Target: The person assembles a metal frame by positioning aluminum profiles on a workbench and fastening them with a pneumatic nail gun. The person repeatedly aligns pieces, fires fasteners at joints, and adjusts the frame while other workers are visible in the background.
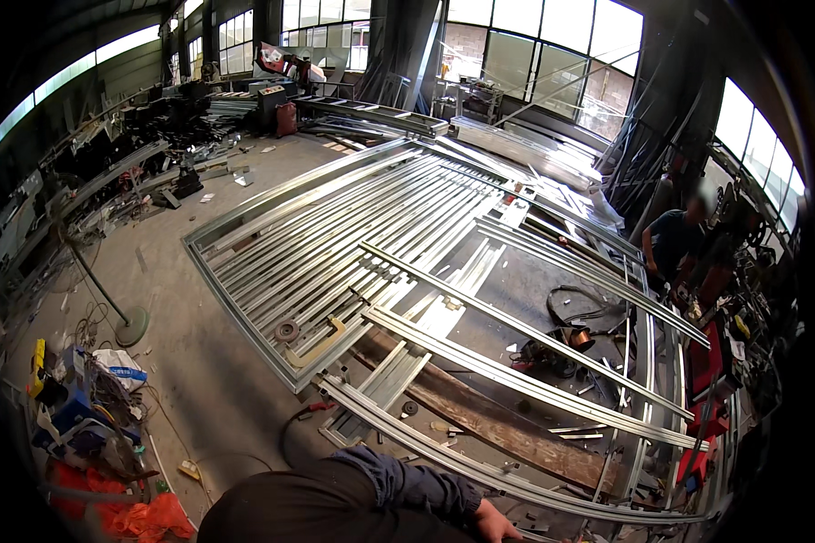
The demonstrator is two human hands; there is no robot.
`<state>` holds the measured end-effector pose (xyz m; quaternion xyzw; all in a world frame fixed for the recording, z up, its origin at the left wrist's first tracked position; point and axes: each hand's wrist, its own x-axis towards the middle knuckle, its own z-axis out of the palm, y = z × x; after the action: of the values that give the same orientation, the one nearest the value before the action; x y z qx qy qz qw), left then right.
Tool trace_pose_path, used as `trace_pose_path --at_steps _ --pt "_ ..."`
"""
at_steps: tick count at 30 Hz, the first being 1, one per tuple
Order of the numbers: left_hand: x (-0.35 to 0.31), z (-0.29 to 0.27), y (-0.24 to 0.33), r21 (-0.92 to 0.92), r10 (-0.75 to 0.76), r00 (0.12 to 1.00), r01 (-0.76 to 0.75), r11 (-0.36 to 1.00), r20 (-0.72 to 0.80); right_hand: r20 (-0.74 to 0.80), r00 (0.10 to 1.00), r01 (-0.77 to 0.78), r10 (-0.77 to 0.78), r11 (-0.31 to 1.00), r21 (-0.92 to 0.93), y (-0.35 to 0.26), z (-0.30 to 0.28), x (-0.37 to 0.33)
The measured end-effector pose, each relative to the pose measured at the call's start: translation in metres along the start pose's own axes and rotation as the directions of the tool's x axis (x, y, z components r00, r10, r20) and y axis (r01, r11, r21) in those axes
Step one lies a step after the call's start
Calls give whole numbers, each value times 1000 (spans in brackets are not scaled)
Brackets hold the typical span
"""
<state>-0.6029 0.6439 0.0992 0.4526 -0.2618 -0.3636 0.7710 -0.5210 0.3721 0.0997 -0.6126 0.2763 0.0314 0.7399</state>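
My left hand (495, 523) is at the bottom edge, at the end of a dark sleeve that reaches rightward. Its fingers are cut off by the frame, so I cannot make out whether they hold anything. Just above the hand runs a long silvery metal rail (466, 460), the near side of a large framework. Of my right hand nothing shows. Further in, a wide rectangular metal frame (244, 321) lies filled with parallel metal bars (335, 235). Several long crossbars (516, 382) stretch from it toward the right.
A rusty brown beam (507, 434) lies below the crossbars, near a copper-coloured wire spool (581, 338). A yellowish clamp (321, 344) rests at the frame's corner. Another person (675, 240) works at far right. Left are a green-based stand (132, 326) and orange cloth (145, 518).
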Motion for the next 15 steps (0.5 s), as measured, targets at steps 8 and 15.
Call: trace_pose_path --at_steps 8,15 --pt "42 38 17 35 -13 998 10 999 62 152 911 354 -384 916 189 -50 27 -109" --pt "73 39 -53 133 145 989 -141 981 -21 666 635 156 -392 909 386 -104 32 -96"
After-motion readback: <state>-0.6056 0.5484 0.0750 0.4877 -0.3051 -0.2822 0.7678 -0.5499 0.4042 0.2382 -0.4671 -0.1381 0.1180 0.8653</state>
